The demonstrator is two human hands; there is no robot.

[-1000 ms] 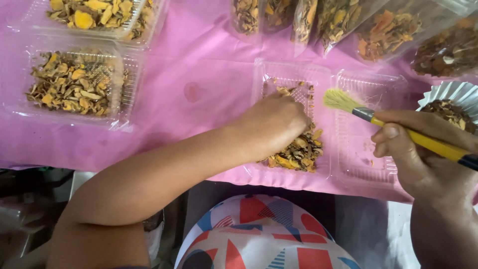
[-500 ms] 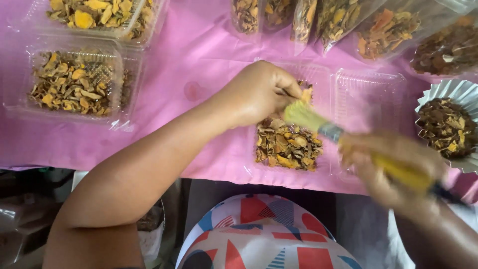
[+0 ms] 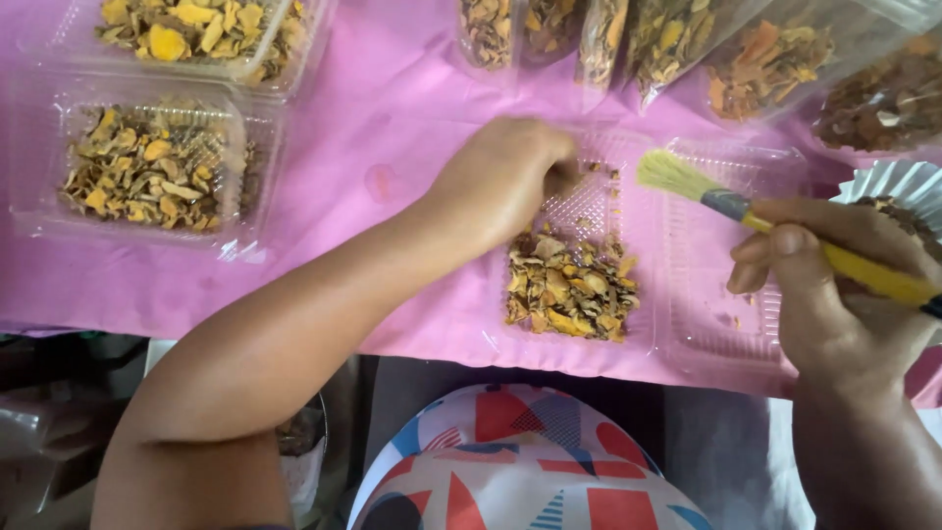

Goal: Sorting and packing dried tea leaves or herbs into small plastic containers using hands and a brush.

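Note:
My left hand (image 3: 500, 182) reaches across the pink cloth and its curled fingers grip the far rim of a clear plastic clamshell container (image 3: 589, 208). Dried yellow-brown pieces (image 3: 569, 290) lie heaped in the container's near half, and its far half is almost bare. The open lid (image 3: 726, 304) lies flat to the right. My right hand (image 3: 834, 294) holds a yellow-handled brush (image 3: 687, 185) with pale green bristles. The bristles hover over the seam between tray and lid, pointing left toward my left hand.
Two more clear containers of dried pieces (image 3: 147, 167) (image 3: 196, 25) sit at the left. Clear bags of dried material (image 3: 687, 39) line the back. A pleated foil cup (image 3: 898, 182) stands at the far right. The pink cloth (image 3: 373, 118) ends at the near table edge.
The brush swept left over the container and has come back to the right. My left hand slid to the container's far rim. The dried pieces now lie gathered at the near end.

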